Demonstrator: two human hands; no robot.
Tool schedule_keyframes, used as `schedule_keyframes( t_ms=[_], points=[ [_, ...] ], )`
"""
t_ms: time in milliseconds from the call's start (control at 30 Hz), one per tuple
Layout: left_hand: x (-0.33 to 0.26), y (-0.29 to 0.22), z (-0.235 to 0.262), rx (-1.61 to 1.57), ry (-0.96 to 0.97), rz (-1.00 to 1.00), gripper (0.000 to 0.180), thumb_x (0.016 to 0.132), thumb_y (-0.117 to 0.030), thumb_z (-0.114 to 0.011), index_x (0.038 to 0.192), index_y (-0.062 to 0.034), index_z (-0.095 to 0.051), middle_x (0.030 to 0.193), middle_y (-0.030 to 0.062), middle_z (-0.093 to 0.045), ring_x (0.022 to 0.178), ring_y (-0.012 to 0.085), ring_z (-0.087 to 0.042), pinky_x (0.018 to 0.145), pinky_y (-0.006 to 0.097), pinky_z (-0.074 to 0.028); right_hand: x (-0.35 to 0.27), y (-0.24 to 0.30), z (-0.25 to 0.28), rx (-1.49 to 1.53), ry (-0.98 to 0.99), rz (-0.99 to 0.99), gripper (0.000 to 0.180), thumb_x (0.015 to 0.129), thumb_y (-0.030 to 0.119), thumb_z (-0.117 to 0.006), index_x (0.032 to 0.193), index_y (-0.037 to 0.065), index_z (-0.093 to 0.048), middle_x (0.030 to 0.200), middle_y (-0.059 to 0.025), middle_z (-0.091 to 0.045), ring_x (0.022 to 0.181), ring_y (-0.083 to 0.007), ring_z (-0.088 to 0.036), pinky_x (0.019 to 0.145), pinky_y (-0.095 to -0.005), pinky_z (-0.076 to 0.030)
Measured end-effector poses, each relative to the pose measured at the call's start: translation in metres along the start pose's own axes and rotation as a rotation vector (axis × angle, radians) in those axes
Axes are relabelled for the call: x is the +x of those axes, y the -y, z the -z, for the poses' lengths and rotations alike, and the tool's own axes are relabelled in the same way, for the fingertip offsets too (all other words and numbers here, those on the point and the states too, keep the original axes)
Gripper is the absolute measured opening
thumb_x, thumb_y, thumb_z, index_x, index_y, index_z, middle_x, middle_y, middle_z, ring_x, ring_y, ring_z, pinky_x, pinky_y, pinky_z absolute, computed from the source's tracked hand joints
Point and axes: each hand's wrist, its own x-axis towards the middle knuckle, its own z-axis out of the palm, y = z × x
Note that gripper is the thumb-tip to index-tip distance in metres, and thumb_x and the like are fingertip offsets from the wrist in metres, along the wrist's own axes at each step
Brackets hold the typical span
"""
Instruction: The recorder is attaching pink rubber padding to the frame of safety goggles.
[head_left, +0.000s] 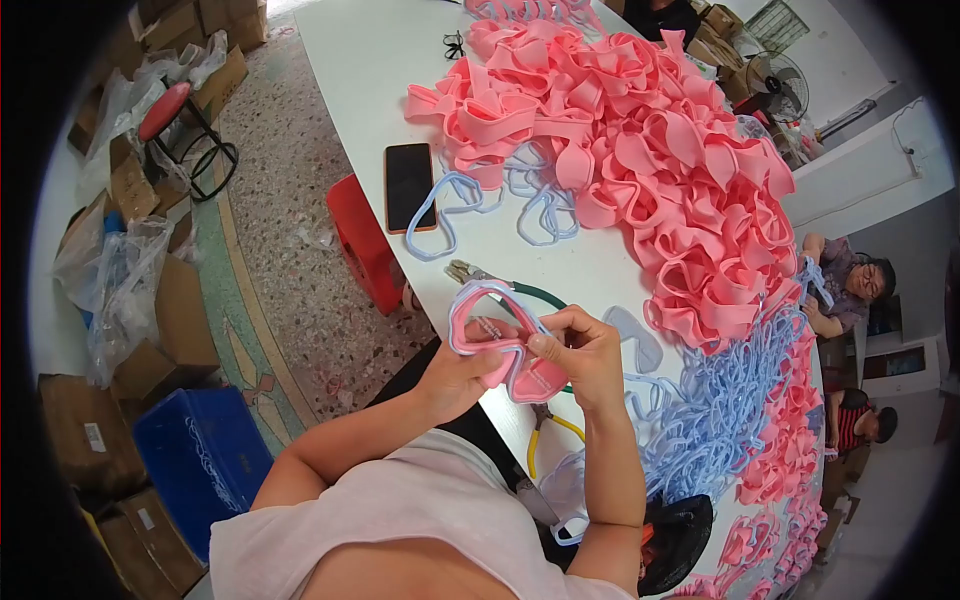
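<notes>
Both my hands hold one pink soft goggle frame point(480, 300) with a pale blue rim fitted around it, just above the white table's point(370, 60) near edge. My left hand point(462, 368) grips the frame from below and behind. My right hand point(578, 350) pinches its right side, with the thumb pressing on the pink part. A large heap of pink frames point(640, 150) fills the table's right half. Loose pale blue rims point(450, 205) lie in front of the heap, and a tangle of several more blue rims point(715, 420) lies at the right.
A black phone in an orange case point(409, 185) lies on the table's left part. Green-handled pliers point(500, 282) and yellow-handled pliers point(545, 430) lie near my hands. A red stool point(365, 245), a blue crate point(200, 460) and cardboard boxes stand on the floor at left. Two other people sit at right.
</notes>
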Motion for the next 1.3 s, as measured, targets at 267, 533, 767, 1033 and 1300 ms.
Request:
schedule_keyframes(
  t_ms=[267, 533, 767, 1033, 1300],
  points=[
    [-0.005, 0.001, -0.004, 0.079, -0.191, -0.023, 0.026, 0.083, 0.000, -0.068, 0.108, -0.0033, -0.058, 0.099, 0.0066, -0.064, 0.100, 0.0174, -0.061, 0.091, 0.034, -0.049, -0.005, -0.007, -0.006, 0.077, -0.062, 0.001, 0.016, 0.076, 0.006, -0.079, 0.086, 0.001, -0.068, 0.071, 0.0049, -0.055, 0.063, -0.0030, -0.042, 0.058, -0.0201, -0.034],
    [-0.006, -0.016, -0.012, -0.013, -0.289, 0.041, 0.031, 0.088, -0.008, -0.065, 0.117, -0.0014, -0.056, 0.109, 0.0091, -0.062, 0.108, 0.0192, -0.059, 0.095, 0.035, -0.048, -0.004, -0.021, -0.011, 0.103, -0.171, 0.004, 0.018, 0.074, 0.001, -0.080, 0.088, -0.002, -0.069, 0.076, 0.0023, -0.054, 0.066, -0.0057, -0.046, 0.062, -0.0197, -0.037],
    [0.008, -0.066, 0.012, 0.888, -0.274, -0.056, 0.050, 0.090, -0.013, -0.064, 0.135, -0.0010, -0.047, 0.129, 0.0109, -0.053, 0.115, 0.0160, -0.055, 0.097, 0.032, -0.046, -0.001, -0.021, -0.001, -0.053, -0.178, 0.018, 0.023, 0.071, 0.007, -0.082, 0.092, 0.002, -0.074, 0.074, 0.0032, -0.051, 0.063, -0.0057, -0.039, 0.057, -0.0216, -0.031],
    [0.027, -0.093, -0.003, 0.973, -0.050, 0.005, 0.046, 0.082, -0.006, -0.073, 0.124, 0.0017, -0.058, 0.108, 0.0066, -0.061, 0.080, 0.0111, -0.061, 0.073, 0.024, -0.050, -0.002, -0.008, 0.005, -0.021, -0.139, 0.040, 0.030, 0.078, 0.009, -0.076, 0.106, 0.000, -0.068, 0.082, 0.0015, -0.055, 0.072, -0.0065, -0.047, 0.064, -0.0219, -0.038],
    [0.027, -0.093, -0.004, 0.763, -0.222, -0.093, 0.048, 0.082, -0.002, -0.072, 0.125, 0.0049, -0.055, 0.099, 0.0057, -0.060, 0.081, 0.0102, -0.060, 0.072, 0.023, -0.049, -0.013, -0.012, 0.019, -0.026, -0.113, -0.010, 0.027, 0.084, 0.009, -0.070, 0.107, -0.001, -0.060, 0.094, -0.0048, -0.058, 0.090, -0.0116, -0.056, 0.070, -0.0240, -0.052]
  ],
)
